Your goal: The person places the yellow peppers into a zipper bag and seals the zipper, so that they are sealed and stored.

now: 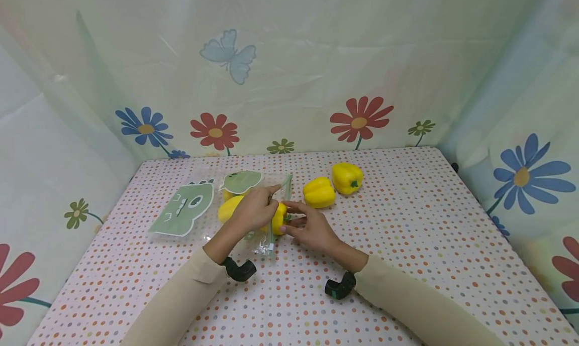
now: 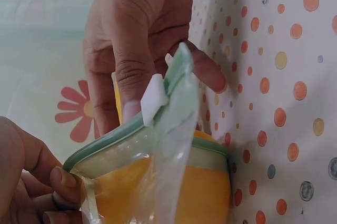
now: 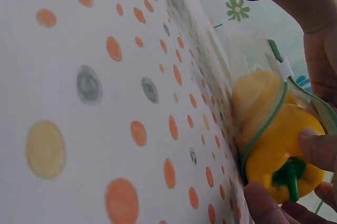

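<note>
A clear zip bag [image 2: 174,129] with a green zip edge and a green cartoon print lies on its side, its mouth facing right. My left hand [image 1: 255,210] pinches the upper edge of that mouth. At the opening sits a yellow bell pepper [image 3: 279,145], partly inside the bag, its green stem outward. My right hand [image 1: 314,230] holds this pepper at the stem end with thumb and fingers. Deeper in the bag lies another yellow pepper [image 1: 228,209], seen through the plastic and partly hidden by my left hand.
Right of the bag's mouth, two yellow bell peppers lie on the dotted table [image 1: 407,235]: a nearer one [image 1: 319,193] and a farther one [image 1: 347,178]. A flat bag with a green cartoon face [image 1: 187,210] lies at the left. Flowered curtains [image 1: 289,85] enclose the table.
</note>
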Action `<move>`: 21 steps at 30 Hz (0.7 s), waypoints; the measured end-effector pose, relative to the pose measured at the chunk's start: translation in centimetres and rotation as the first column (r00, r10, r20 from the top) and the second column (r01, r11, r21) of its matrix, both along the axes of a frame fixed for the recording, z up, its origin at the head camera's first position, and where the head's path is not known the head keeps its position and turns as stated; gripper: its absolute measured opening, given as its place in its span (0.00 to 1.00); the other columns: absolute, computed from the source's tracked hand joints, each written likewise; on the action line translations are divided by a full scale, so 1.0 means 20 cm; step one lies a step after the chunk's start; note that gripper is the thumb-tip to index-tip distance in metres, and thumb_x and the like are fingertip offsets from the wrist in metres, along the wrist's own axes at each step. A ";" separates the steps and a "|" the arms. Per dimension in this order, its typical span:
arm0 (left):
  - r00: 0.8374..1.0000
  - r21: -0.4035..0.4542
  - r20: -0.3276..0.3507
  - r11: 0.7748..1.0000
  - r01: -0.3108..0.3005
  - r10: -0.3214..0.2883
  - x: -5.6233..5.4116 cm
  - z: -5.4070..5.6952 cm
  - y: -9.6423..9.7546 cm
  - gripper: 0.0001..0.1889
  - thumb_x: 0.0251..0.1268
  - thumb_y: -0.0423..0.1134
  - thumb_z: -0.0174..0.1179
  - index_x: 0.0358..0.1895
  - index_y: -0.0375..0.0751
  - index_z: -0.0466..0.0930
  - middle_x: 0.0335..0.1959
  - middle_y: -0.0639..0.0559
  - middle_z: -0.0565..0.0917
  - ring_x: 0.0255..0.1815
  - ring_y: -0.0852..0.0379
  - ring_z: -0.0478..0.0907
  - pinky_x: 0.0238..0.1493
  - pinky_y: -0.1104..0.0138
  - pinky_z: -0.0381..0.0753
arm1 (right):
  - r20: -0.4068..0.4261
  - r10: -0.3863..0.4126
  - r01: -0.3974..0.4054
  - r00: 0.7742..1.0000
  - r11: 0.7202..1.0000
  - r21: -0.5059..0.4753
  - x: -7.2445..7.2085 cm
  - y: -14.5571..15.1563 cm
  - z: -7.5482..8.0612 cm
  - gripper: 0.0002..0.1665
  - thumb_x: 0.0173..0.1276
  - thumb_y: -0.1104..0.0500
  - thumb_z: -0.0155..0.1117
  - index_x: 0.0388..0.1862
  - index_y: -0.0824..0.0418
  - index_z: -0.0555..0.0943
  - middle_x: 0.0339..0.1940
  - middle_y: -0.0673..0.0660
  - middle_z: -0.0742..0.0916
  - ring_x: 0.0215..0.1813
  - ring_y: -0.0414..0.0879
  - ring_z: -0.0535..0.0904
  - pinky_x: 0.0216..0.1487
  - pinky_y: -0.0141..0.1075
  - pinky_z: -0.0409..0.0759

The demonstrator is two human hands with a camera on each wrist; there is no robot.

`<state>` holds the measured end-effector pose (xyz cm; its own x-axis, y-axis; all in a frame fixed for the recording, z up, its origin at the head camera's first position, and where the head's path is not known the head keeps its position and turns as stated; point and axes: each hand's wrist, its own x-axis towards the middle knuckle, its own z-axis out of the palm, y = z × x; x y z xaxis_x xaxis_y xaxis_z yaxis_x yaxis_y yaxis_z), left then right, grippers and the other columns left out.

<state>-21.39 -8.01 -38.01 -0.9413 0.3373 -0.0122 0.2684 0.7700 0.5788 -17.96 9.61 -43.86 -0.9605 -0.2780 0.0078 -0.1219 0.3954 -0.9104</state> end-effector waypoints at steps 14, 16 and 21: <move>1.000 -0.005 -0.018 1.000 0.006 -0.006 0.00 0.00 0.00 0.27 0.67 0.37 0.47 0.70 0.42 0.70 0.10 0.57 0.62 0.08 0.60 0.58 0.11 0.72 0.59 | 0.002 -0.031 0.031 1.000 0.998 -0.059 0.01 -0.03 0.01 0.35 0.63 0.59 0.70 0.70 0.54 0.72 0.63 0.59 0.80 0.53 0.55 0.85 0.34 0.34 0.86; 1.000 -0.003 -0.017 1.000 0.006 -0.006 0.00 0.01 0.00 0.27 0.67 0.37 0.47 0.70 0.42 0.70 0.10 0.57 0.61 0.08 0.60 0.58 0.11 0.72 0.59 | -0.002 -0.035 0.035 0.999 0.998 -0.056 0.02 -0.04 0.02 0.35 0.63 0.59 0.70 0.70 0.54 0.72 0.63 0.59 0.80 0.53 0.55 0.85 0.35 0.34 0.86; 1.000 -0.003 -0.018 1.000 0.004 -0.004 0.01 0.01 0.00 0.27 0.67 0.36 0.47 0.70 0.41 0.70 0.10 0.56 0.61 0.08 0.60 0.57 0.11 0.72 0.59 | -0.012 -0.043 0.042 0.999 0.998 -0.044 0.02 -0.05 0.01 0.34 0.63 0.59 0.70 0.69 0.55 0.72 0.63 0.60 0.80 0.53 0.54 0.85 0.36 0.34 0.86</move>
<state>-21.27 -7.92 -37.84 -0.9402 0.3407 0.0042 0.2818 0.7705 0.5717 -17.63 8.57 -43.68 -0.9712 -0.2361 0.0321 -0.1181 0.3600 -0.9255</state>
